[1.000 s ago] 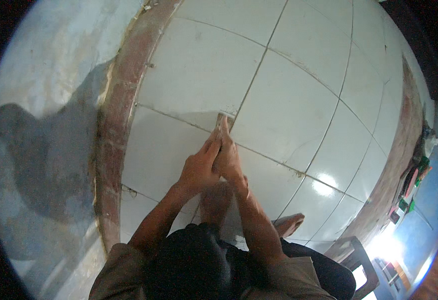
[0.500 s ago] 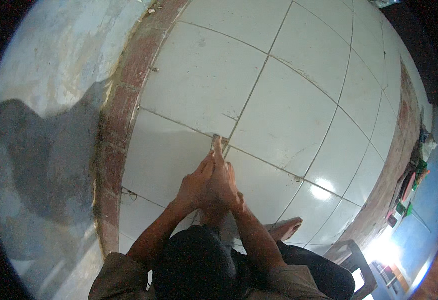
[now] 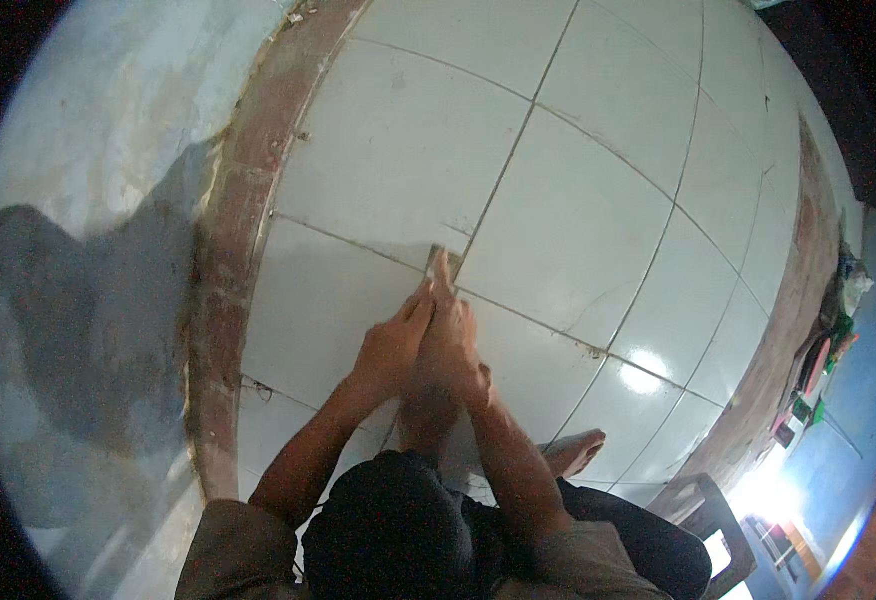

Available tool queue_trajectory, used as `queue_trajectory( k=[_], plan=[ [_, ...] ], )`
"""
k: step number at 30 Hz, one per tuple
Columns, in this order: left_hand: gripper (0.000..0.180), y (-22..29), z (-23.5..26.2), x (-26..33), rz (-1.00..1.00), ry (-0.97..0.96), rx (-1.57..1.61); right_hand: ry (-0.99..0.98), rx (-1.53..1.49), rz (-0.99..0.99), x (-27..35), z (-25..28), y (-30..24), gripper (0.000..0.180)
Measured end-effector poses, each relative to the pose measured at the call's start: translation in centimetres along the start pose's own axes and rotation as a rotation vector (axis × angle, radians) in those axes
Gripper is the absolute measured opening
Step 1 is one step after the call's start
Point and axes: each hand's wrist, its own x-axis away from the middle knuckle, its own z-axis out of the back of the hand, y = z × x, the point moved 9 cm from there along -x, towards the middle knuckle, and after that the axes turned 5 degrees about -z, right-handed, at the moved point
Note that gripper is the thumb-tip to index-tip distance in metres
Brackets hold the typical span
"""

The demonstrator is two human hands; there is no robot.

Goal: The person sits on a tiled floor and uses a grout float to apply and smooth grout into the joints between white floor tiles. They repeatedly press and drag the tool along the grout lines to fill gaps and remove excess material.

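Low over the floor, my right hand (image 3: 451,335) closes around a narrow flat tool, its forefinger stretched along the top. The grey-brown, square-ended tip of this scraper-like tool (image 3: 438,252) shows beyond that finger, at a grout line between white tiles (image 3: 398,150). Its handle is hidden by my hands. Pressed against the right hand from the left, my left hand (image 3: 388,350) has its fingers together, reaching forward to the same tool. Whether the tip touches the tile, I cannot tell.
A raised reddish-brown brick edging (image 3: 226,320) and a stained pale wall (image 3: 108,190) run along the left. My bare foot (image 3: 575,455) rests on the tiles at the right. A grey plastic seat (image 3: 703,515) stands lower right. Assorted items (image 3: 818,365) line the far right wall.
Both hands have pushed the scraper-like tool slightly forward, away from me, along the grout line. They keep their grip.
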Motion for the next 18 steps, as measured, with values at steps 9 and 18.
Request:
queue_trajectory(
  k=[9, 18],
  plan=[
    [0.076, 1.6, 1.2, -0.3, -0.002, 0.058, 0.031, 0.045, -0.305, 0.094, -0.9, 0.6, -0.3, 0.077],
    [0.067, 3.2, 3.3, -4.3, -0.145, 0.100, -0.078, 0.095, -0.322, 0.127, -4.7, 3.5, -1.3, 0.076]
  ],
)
